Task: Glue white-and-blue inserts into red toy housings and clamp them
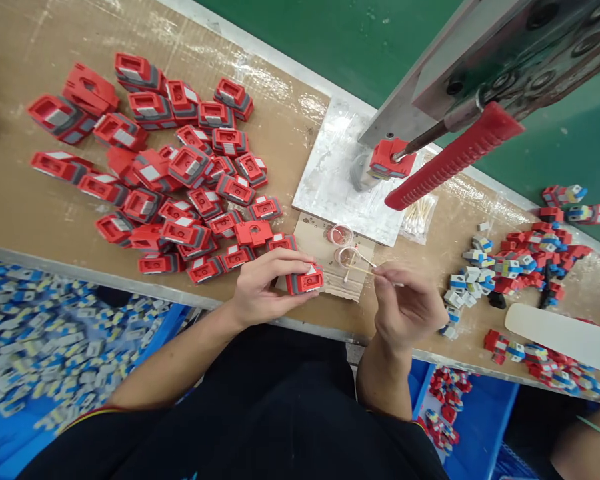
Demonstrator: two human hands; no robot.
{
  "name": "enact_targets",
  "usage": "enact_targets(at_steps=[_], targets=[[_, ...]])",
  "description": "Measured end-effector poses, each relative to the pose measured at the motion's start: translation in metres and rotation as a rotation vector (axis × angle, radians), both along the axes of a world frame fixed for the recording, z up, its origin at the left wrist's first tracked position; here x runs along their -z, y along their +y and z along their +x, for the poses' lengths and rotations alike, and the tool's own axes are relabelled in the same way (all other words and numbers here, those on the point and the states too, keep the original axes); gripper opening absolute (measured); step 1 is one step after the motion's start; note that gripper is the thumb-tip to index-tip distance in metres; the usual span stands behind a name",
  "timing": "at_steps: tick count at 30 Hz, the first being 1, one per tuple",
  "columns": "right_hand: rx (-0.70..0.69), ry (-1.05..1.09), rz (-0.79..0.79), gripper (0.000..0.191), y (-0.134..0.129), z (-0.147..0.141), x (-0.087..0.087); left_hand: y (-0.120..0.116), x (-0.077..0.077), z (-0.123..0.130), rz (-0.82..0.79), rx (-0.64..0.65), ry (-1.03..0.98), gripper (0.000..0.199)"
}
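Between the thumb and fingers of my left hand [267, 288] is a red toy part [306, 281] with grey trim and a white patch, held over the table's near edge. My right hand [405, 303] pinches a thin cotton swab [361, 269], which points left toward two small clear cups. The nearer cup [347, 257] has other swabs leaning at it; the farther cup [340, 235] contains something reddish. Both stand on a piece of cardboard [320, 243]. Many similar red parts [187, 233] lie heaped left of my left hand.
A press with a red handle [453, 157] stands on a white board [325, 173], a red part [387, 159] under its rod. Beside it lies a bag of swabs [419, 217]. Small assembled toys [525, 260] spread rightward. Blue bins [165, 337] sit below the table; another person's arm [593, 433] shows lower right.
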State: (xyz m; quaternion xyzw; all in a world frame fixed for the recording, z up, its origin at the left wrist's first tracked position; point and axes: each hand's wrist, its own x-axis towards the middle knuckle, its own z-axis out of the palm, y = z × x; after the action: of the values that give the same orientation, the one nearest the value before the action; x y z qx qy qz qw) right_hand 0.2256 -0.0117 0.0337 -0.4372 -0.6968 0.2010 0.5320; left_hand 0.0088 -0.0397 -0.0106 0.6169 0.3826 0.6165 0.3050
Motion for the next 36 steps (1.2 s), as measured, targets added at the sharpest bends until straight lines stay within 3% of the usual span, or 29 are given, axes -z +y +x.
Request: enact_targets(at_steps=[4, 15, 26, 30, 33, 36], targets=[[-0.117, 0.204, -0.049, 0.014, -0.016, -0.021, -0.005, 0.000, 0.000, 0.000, 0.014, 0.001, -0.004, 0.043], [-0.180, 0.233, -0.099, 0.020, -0.022, -0.035, 0.004, -0.001, 0.001, -0.001, 0.010, -0.007, 0.024, 0.037], [-0.123, 0.156, -0.040, 0.020, -0.018, -0.028, 0.003, -0.001, 0.000, -0.001, 0.008, -0.006, 0.023, 0.041], [-0.014, 0.229, -0.034, 0.011, -0.013, -0.013, 0.002, -0.001, -0.001, -0.002, 0.008, -0.027, 0.038, 0.038], [0.086, 0.100, -0.013, 0.010, -0.003, 0.004, 0.001, -0.001, -0.001, -0.001, -0.012, -0.044, 0.021, 0.037], [0.071, -0.231, -0.051, 0.012, 0.007, 0.013, 0.002, 0.000, 0.001, 0.000, -0.011, -0.042, -0.004, 0.039]])
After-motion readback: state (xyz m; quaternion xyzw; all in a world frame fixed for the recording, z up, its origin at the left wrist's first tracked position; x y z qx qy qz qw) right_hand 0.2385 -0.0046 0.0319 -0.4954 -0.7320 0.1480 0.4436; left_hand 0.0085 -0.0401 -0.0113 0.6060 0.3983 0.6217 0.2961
